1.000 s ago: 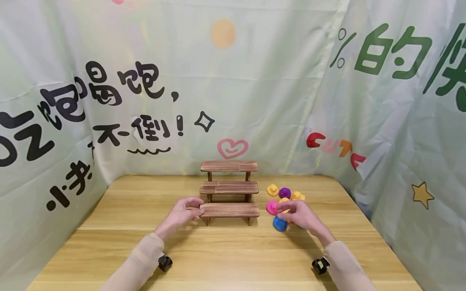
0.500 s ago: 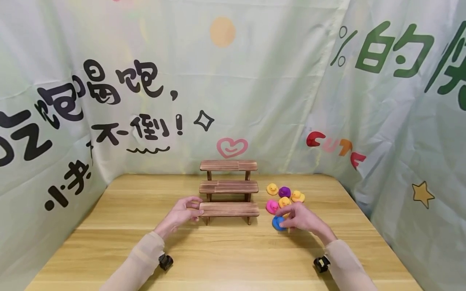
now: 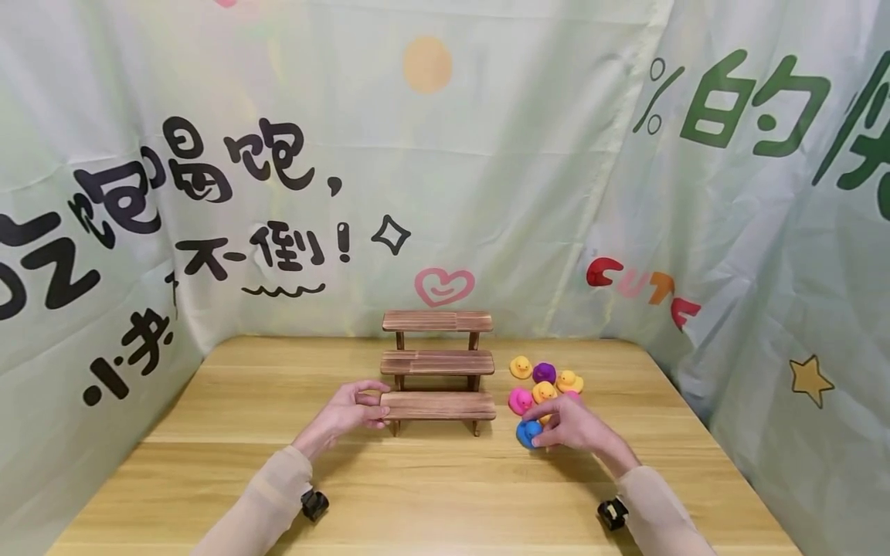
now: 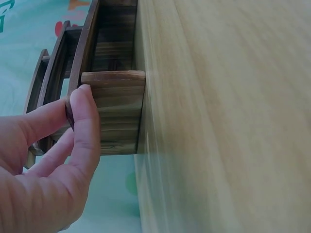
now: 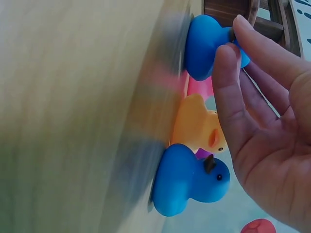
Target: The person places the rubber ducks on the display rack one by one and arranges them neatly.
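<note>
A three-tier wooden display stand [image 3: 438, 405] rests on the table. At the left end of its lowest step is my left hand [image 3: 348, 409]; in the left wrist view, its thumb and fingers pinch the board's edge [image 4: 77, 68]. On the right, my right hand [image 3: 577, 428] pinches a blue rubber duck [image 3: 526, 435] by the head with thumb and forefinger. The right wrist view has that duck [image 5: 200, 48] sitting low at the tabletop. Nearer that camera sits a second blue duck [image 5: 174, 179], and a yellow duck [image 5: 192, 124] is between them.
Behind the right hand, several more rubber ducks cluster right of the stand, among them a pink duck [image 3: 519, 401], a purple duck [image 3: 544, 374] and a yellow duck [image 3: 521, 367]. Printed fabric [image 3: 445, 193] hangs around the wooden table [image 3: 389, 502].
My right hand has come down onto the blue duck and taken hold of its head. The duck has shifted slightly left. My left hand stays at the stand's lowest step.
</note>
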Motion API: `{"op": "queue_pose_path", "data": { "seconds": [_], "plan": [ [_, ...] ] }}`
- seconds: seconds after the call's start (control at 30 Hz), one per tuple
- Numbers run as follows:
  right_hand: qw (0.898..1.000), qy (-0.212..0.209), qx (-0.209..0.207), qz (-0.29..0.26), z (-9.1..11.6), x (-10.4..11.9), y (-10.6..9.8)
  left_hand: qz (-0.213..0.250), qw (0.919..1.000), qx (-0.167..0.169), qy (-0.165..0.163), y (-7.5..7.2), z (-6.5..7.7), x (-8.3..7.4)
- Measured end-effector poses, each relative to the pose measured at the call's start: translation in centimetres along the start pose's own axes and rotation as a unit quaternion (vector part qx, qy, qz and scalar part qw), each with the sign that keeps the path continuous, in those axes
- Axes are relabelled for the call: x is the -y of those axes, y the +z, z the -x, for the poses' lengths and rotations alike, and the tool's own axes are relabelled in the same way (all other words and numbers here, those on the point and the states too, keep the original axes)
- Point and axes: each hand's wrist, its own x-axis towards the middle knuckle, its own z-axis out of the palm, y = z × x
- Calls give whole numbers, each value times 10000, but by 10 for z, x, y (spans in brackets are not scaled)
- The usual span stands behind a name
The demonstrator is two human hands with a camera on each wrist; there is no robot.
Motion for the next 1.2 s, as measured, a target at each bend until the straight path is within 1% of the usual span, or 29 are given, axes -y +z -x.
{"op": "queue_pose_path", "data": {
  "seconds": [0.13,0.33,0.6,0.7,0.83,0.9,1.2],
  "plan": [
    [9999,77,-28,-103,-1,0,2,11,10000,94,29,-1,1,-1],
    [9994,172,-71,-281,0,0,2,85,9998,165,-21,-1,2,-3],
    [9986,291,-172,-413,-3,-2,5,131,9998,142,-65,-1,-2,-1],
    [9993,218,-153,-280,-4,1,7,126,9998,115,-76,0,-1,-3],
    [9995,80,-236,176,-8,5,6,155,9998,82,-73,0,-1,-6],
    [9991,98,-307,290,-9,6,6,143,9999,74,-52,0,-1,-7],
    [9981,105,-561,232,-5,9,8,104,9999,17,-111,2,-1,-5]
  ]
}}
